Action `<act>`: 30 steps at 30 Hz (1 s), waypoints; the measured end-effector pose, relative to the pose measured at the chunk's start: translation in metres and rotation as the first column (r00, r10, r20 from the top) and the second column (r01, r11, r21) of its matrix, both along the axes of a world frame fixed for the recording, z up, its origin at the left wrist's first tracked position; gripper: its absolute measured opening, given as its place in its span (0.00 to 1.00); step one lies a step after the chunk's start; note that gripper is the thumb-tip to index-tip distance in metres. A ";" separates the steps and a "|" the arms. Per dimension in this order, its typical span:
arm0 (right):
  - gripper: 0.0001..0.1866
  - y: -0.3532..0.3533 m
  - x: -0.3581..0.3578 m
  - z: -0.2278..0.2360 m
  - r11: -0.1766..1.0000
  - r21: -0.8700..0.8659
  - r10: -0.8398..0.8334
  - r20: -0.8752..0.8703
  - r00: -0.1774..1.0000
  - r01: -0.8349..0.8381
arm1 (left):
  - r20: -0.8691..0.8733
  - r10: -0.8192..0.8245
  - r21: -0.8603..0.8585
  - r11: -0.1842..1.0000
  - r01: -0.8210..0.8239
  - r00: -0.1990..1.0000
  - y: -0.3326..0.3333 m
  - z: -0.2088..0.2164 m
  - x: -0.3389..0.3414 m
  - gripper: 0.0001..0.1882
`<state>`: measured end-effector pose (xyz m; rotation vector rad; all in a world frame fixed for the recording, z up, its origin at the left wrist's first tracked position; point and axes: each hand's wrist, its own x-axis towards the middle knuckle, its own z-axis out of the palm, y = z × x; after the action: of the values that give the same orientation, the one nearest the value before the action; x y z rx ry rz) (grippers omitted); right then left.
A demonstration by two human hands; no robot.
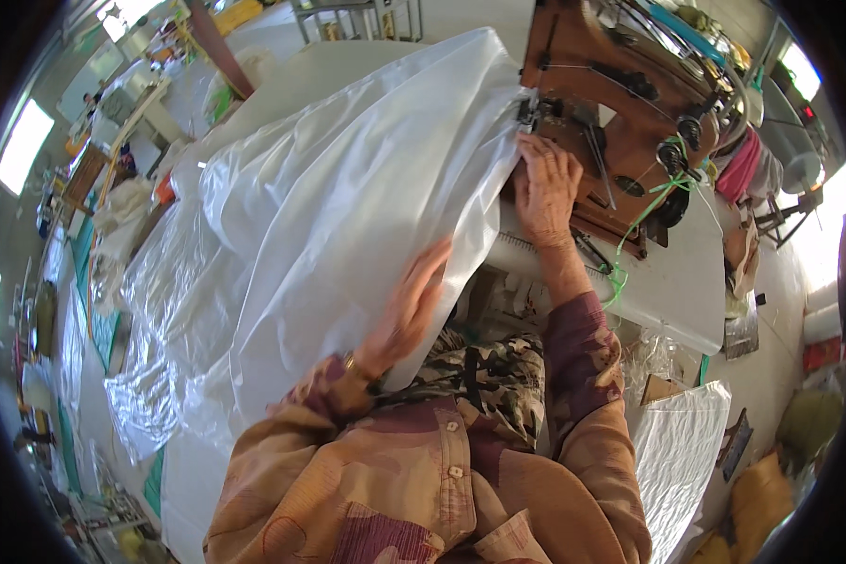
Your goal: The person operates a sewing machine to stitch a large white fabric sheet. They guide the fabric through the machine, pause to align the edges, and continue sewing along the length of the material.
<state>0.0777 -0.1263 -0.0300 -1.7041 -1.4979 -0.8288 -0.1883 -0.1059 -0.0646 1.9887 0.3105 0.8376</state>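
The left hand (406, 310) is lying flat, maybe steadying the sheet (348, 197); the right hand (547, 193) is bending, its grip hidden.

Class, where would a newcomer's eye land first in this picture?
Most striking is the big, shiny white sheet spread across the centre and left. At upper right stands a brown sewing machine, with the right hand at the sheet's edge beside it; the left hand lies on the sheet lower down.

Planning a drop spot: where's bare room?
Bare: table between green string and its right edge; pale surface beyond the sheet. Crowded: right hand at machine and sheet edge; left hand on sheet.
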 end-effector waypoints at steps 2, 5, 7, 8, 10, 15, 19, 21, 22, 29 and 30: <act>0.19 -0.007 0.011 -0.007 0.996 0.073 0.044 -0.012 0.999 -0.043 | -0.169 0.013 -0.241 0.969 -0.054 0.986 -0.025 -0.044 -0.058 0.25; 0.14 -0.008 0.004 -0.006 0.986 0.105 0.132 -0.005 0.991 -0.131 | -0.525 0.273 0.154 0.962 -0.226 0.806 -0.036 -0.092 -0.148 0.26; 0.12 -0.017 -0.010 0.009 0.984 0.008 0.178 0.026 0.984 -0.178 | -0.568 0.481 0.370 0.874 -0.314 0.668 -0.041 -0.112 -0.195 0.27; 0.10 -0.020 -0.028 0.017 0.972 -0.063 0.232 0.143 0.962 -0.225 | -0.518 0.541 0.321 0.841 -0.436 0.662 -0.031 -0.139 -0.223 0.28; 0.16 -0.028 -0.078 0.030 0.860 -0.346 0.437 0.125 0.890 -0.374 | -0.517 0.688 0.315 0.706 -0.635 0.509 0.002 -0.161 -0.257 0.31; 0.22 -0.075 -0.153 -0.010 0.472 -0.862 0.353 -0.007 0.936 -0.185 | -0.186 0.880 0.434 0.474 -0.766 0.438 0.153 -0.102 -0.239 0.39; 0.21 -0.096 -0.128 -0.087 0.460 -0.843 0.229 -0.189 0.955 -0.278 | -0.157 0.826 0.391 0.556 -0.734 0.542 0.226 -0.118 -0.215 0.38; 0.20 -0.090 -0.130 -0.083 0.400 -0.839 0.079 -0.369 0.926 -0.368 | -0.239 0.829 0.380 0.558 -0.737 0.505 0.244 -0.146 -0.213 0.36; 0.20 -0.093 -0.131 -0.083 0.476 -0.759 0.007 -0.502 0.865 -0.444 | -0.160 0.806 0.130 0.590 -0.797 0.570 0.223 -0.132 -0.178 0.33; 0.20 -0.057 -0.172 -0.149 0.744 -0.137 0.076 -0.955 0.287 -0.653 | 0.014 0.637 0.368 0.714 -0.596 0.771 0.012 -0.098 -0.137 0.38; 0.20 -0.049 -0.181 -0.156 0.749 -0.061 0.093 -0.976 0.195 -0.660 | -0.151 0.673 0.434 0.703 -0.563 0.724 -0.005 -0.115 -0.152 0.38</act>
<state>-0.1034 -0.1754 -0.1860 -1.4588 -1.1205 0.9125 -0.3405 -0.1114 -0.1798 2.3966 1.1482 1.0648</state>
